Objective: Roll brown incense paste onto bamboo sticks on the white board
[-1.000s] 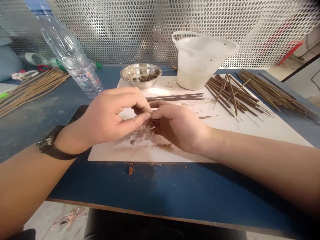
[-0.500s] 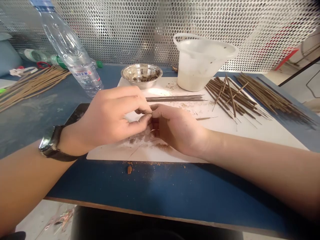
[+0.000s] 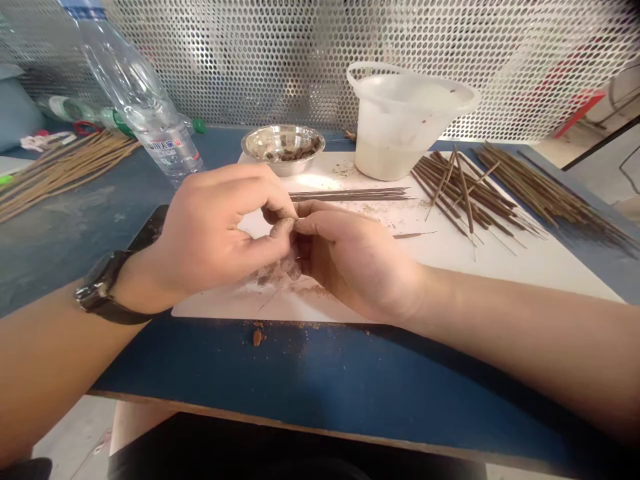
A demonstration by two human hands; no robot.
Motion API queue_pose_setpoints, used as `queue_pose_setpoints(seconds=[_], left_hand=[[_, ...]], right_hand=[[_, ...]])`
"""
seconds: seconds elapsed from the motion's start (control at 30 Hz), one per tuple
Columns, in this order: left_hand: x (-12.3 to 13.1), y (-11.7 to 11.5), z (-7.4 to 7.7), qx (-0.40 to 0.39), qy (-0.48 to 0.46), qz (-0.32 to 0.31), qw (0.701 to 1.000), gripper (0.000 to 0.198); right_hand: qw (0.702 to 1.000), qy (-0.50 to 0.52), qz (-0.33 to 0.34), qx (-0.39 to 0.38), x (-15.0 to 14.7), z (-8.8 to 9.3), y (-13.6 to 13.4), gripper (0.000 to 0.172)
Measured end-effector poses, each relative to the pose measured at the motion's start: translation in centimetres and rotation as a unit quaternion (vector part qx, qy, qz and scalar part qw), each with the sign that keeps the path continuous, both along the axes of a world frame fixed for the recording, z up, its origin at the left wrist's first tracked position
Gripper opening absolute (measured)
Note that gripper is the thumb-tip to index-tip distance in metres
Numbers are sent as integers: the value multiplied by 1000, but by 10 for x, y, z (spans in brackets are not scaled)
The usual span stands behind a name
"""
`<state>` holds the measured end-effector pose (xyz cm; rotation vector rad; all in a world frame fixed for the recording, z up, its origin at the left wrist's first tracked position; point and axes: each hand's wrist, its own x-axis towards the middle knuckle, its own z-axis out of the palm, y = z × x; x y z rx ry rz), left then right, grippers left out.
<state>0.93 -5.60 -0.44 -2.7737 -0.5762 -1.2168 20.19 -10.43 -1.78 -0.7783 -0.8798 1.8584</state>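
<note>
Above the white board (image 3: 520, 267) my two hands meet, fingertips touching and smeared with brown. My left hand (image 3: 225, 227), with a watch (image 3: 103, 287) on its wrist, is closed in a pinch of thumb and forefinger. Against that pinch, my right hand (image 3: 350, 253) is closed too, its thumb pressed to its curled fingers. Whatever sits between the fingertips is too small and hidden to make out. A brown stick with a thin tip (image 3: 410, 235) shows beyond my right hand; whether it is held or lies on the board, I cannot tell. Thin dark sticks (image 3: 355, 195) lie behind the hands.
At the back stand a metal bowl (image 3: 250, 145) with brown lumps and a white plastic bucket (image 3: 385, 133). Coated incense sticks (image 3: 460, 193) and another stick bundle (image 3: 545, 193) lie right. Left are a water bottle (image 3: 150, 113) and tan sticks (image 3: 75, 167). A brown crumb (image 3: 257, 337) lies in front.
Both hands have shifted slightly left, still joined at the fingertips. My right fingers now show a little more below my left thumb. The things on the table look the same.
</note>
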Motion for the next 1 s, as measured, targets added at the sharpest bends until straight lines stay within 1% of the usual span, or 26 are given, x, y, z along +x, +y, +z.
queue_pose_setpoints(seconds=[0.1,0.17,0.27,0.33,0.47,0.57,0.6,0.67,0.77,0.87,0.93,1.0], left_hand=[[0,5,2,-13,-14,-33,999,17],[-1,6,4,-33,-13,-38,999,19],[-1,5,7,-69,-5,-39,997,20],[-1,5,8,-96,-1,-29,995,20],[-1,6,9,-117,-6,-65,991,19],[-3,7,9,-174,-16,-56,983,19],[-4,7,9,-198,-21,-53,979,19],[-5,8,8,-226,-34,-66,971,17],[-5,9,7,-201,-45,-92,974,13],[-5,10,5,-149,-53,-85,984,12],[-6,13,4,-117,-52,-81,988,12],[-7,15,4,-69,-45,-97,992,12]], right_hand=[[1000,9,-15,3,0,2,0,16],[1000,16,-11,0,0,2,1,15],[999,31,20,2,2,2,2,14],[998,40,45,10,4,0,3,13],[996,43,77,25,9,-3,5,9],[996,34,80,36,10,-4,7,6],[996,29,79,38,10,-4,7,6],[996,20,78,40,11,-4,8,9],[996,17,75,38,11,-3,9,10],[997,26,67,33,11,-1,8,5],[997,30,70,22,11,1,7,8],[996,33,81,5,11,2,5,12]])
